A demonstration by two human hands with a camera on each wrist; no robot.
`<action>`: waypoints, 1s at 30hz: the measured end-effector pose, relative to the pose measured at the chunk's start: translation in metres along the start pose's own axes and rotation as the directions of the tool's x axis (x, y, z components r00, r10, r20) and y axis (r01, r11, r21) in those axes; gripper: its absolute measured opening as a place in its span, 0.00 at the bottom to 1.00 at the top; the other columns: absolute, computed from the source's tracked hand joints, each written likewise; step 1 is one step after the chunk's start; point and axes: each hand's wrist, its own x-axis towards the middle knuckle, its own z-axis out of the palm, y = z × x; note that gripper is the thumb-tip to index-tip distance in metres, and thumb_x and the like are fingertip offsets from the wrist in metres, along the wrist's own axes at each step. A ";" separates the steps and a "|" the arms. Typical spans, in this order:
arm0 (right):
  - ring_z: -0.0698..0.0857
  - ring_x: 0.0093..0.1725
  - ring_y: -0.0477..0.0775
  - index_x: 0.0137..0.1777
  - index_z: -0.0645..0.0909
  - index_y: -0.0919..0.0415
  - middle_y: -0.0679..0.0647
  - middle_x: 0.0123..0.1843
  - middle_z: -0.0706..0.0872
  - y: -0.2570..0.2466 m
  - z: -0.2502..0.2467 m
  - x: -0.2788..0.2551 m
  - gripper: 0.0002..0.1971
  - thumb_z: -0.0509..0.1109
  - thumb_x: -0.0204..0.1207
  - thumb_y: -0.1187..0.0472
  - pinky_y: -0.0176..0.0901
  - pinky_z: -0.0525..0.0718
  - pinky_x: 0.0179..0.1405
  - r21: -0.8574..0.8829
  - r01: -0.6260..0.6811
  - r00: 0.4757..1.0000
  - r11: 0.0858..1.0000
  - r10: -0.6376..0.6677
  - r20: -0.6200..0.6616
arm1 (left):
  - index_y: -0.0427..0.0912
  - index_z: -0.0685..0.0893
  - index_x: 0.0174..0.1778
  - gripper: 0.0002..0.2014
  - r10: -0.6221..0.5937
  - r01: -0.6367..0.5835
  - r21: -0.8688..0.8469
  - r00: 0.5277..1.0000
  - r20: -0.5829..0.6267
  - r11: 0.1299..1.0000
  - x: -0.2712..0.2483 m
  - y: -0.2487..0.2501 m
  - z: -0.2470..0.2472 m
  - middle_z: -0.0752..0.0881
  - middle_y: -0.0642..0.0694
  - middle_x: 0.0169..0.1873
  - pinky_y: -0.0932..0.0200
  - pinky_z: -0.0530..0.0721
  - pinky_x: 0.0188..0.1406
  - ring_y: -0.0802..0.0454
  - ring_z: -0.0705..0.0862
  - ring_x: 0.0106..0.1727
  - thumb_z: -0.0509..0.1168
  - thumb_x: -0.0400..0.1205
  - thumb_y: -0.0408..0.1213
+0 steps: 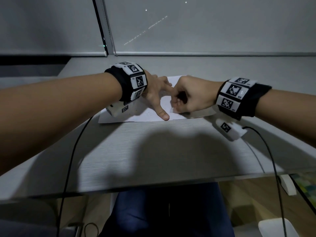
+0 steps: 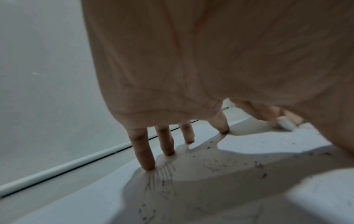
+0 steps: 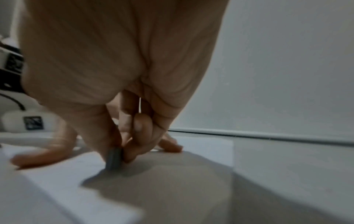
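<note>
A white sheet of paper lies on the grey table, with faint pencil scribbles and dark crumbs on it. My left hand is spread flat, its fingertips and thumb pressing the sheet down. Just to its right, my right hand pinches a small eraser between thumb and fingers, its lower end touching the paper. The left wrist view shows the eraser as a pale block under the right fingers. The two hands nearly touch.
The grey table runs back to a window with a lowered blind. Black cables hang from both wrist units over the table's front edge. Blue-clad legs show below it.
</note>
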 end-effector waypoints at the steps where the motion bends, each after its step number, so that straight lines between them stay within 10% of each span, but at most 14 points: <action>1: 0.87 0.29 0.44 0.38 0.91 0.58 0.48 0.30 0.91 0.005 -0.004 0.000 0.07 0.83 0.74 0.58 0.38 0.85 0.37 -0.012 -0.022 1.000 1.000 0.022 0.007 | 0.85 0.57 0.85 0.68 0.003 -0.003 0.012 1.000 0.005 1.000 0.002 -0.001 0.000 0.56 0.57 0.91 0.28 0.72 0.78 0.37 0.65 0.89 0.60 0.42 0.95; 4: 0.86 0.28 0.41 0.36 0.91 0.58 0.46 0.27 0.90 0.010 -0.011 -0.002 0.07 0.83 0.75 0.59 0.37 0.83 0.37 -0.031 -0.061 0.998 0.998 0.061 0.001 | 0.85 0.51 0.87 0.73 0.000 0.000 0.042 1.000 0.001 0.999 0.009 -0.003 0.002 0.56 0.56 0.91 0.26 0.72 0.77 0.36 0.65 0.89 0.57 0.38 0.97; 9: 0.86 0.31 0.43 0.40 0.92 0.59 0.48 0.31 0.90 -0.015 0.004 -0.001 0.05 0.83 0.74 0.58 0.35 0.86 0.36 0.041 0.026 0.999 0.999 -0.027 0.031 | 0.76 0.69 0.84 0.59 -0.029 0.029 -0.015 0.999 -0.021 0.999 0.004 -0.002 0.002 0.58 0.57 0.89 0.32 0.72 0.78 0.40 0.66 0.88 0.69 0.52 0.89; 16: 0.84 0.26 0.41 0.35 0.91 0.56 0.46 0.27 0.90 0.021 -0.018 -0.003 0.08 0.83 0.74 0.59 0.38 0.83 0.37 -0.014 -0.116 0.993 0.993 0.116 0.020 | 0.89 0.43 0.86 0.74 0.003 -0.004 0.010 1.000 0.017 1.000 0.007 -0.002 -0.001 0.53 0.54 0.94 0.24 0.70 0.80 0.34 0.62 0.91 0.59 0.37 0.97; 21: 0.87 0.28 0.41 0.38 0.92 0.57 0.45 0.29 0.91 0.002 -0.004 -0.007 0.07 0.83 0.76 0.57 0.33 0.86 0.35 0.068 -0.038 0.998 0.997 0.034 0.050 | 0.86 0.55 0.84 0.68 0.022 -0.022 0.020 1.000 -0.009 1.000 0.006 -0.003 -0.001 0.58 0.55 0.91 0.25 0.74 0.78 0.35 0.66 0.89 0.60 0.41 0.96; 25: 0.86 0.26 0.40 0.38 0.92 0.57 0.39 0.26 0.89 0.021 -0.017 -0.003 0.06 0.83 0.75 0.61 0.36 0.83 0.36 0.011 -0.093 0.995 0.996 0.093 0.039 | 0.85 0.45 0.88 0.63 -0.034 0.034 -0.025 0.999 -0.007 0.999 0.003 -0.001 0.000 0.51 0.57 0.94 0.26 0.69 0.81 0.37 0.60 0.92 0.69 0.58 0.88; 30: 0.86 0.26 0.42 0.38 0.92 0.58 0.44 0.27 0.90 0.013 -0.011 -0.006 0.06 0.83 0.75 0.59 0.33 0.83 0.33 0.049 -0.074 0.996 0.996 0.071 0.052 | 0.83 0.47 0.89 0.65 -0.021 0.021 -0.009 1.000 -0.008 1.000 0.006 -0.003 0.000 0.53 0.56 0.94 0.26 0.71 0.78 0.36 0.61 0.91 0.67 0.55 0.91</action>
